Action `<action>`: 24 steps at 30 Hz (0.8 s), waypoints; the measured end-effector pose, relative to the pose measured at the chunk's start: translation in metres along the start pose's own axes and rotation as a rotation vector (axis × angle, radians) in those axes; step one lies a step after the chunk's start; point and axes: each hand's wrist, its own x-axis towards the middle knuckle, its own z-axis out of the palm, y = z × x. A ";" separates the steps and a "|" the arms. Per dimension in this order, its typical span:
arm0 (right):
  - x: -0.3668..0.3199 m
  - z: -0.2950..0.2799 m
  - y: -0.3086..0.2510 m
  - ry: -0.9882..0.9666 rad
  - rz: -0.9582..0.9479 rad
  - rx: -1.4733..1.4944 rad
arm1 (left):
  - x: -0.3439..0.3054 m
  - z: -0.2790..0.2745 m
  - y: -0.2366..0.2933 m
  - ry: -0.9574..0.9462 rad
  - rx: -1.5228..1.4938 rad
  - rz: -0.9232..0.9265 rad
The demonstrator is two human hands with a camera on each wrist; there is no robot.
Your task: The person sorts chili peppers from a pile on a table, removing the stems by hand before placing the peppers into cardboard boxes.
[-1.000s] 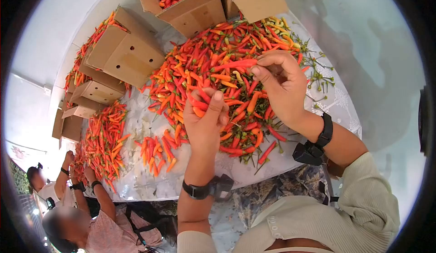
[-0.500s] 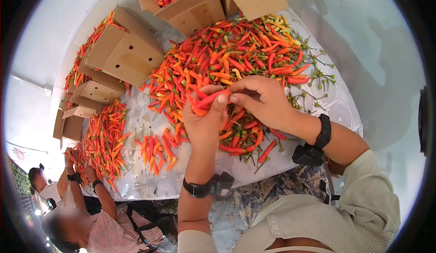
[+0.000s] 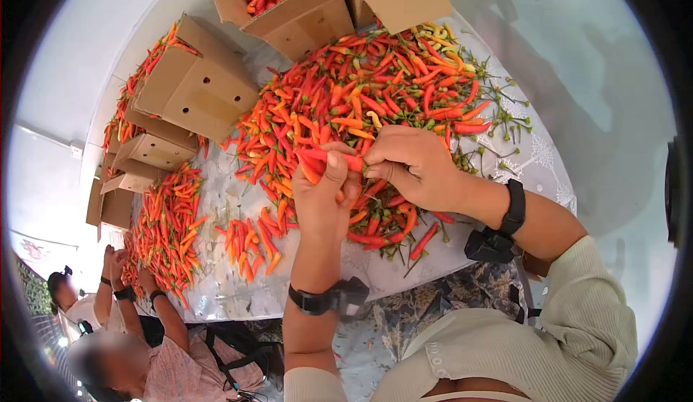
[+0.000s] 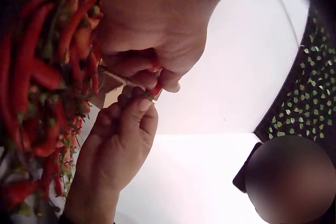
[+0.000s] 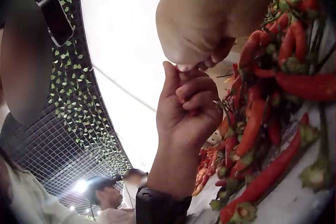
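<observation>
My left hand (image 3: 317, 203) holds several red and orange chili peppers, its thumb pressed over a long red chili (image 3: 350, 161). At that chili's stem end, the thumb and fingertips of my right hand (image 3: 422, 167) pinch close against it. The stem itself is mostly hidden by the fingers. In the left wrist view the right hand (image 4: 118, 142) meets the other from below, with a bit of red and green between the fingertips. Under both hands spreads a big heap of red, orange and yellowish chilies (image 3: 390, 77).
Cardboard boxes (image 3: 195, 77) full of chilies stand at the back left, with another box (image 3: 307, 23) at the far edge. Loose green stems (image 3: 512, 124) lie at the right. Smaller chili piles (image 3: 170, 221) lie to the left, where other people (image 3: 108, 359) work.
My right hand has brought a red chili from over the heap leftward to my left hand. That chili now lies under the left thumb, the right fingers at its stem end.
</observation>
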 end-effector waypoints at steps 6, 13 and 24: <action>-0.003 0.004 -0.003 0.011 -0.036 -0.021 | 0.002 -0.005 0.002 -0.039 -0.071 -0.084; -0.007 0.004 -0.008 0.061 -0.249 -0.142 | 0.008 -0.016 0.002 -0.091 -0.200 -0.069; 0.006 -0.015 0.017 0.268 0.107 -0.501 | 0.009 -0.012 0.004 -0.002 -0.104 -0.089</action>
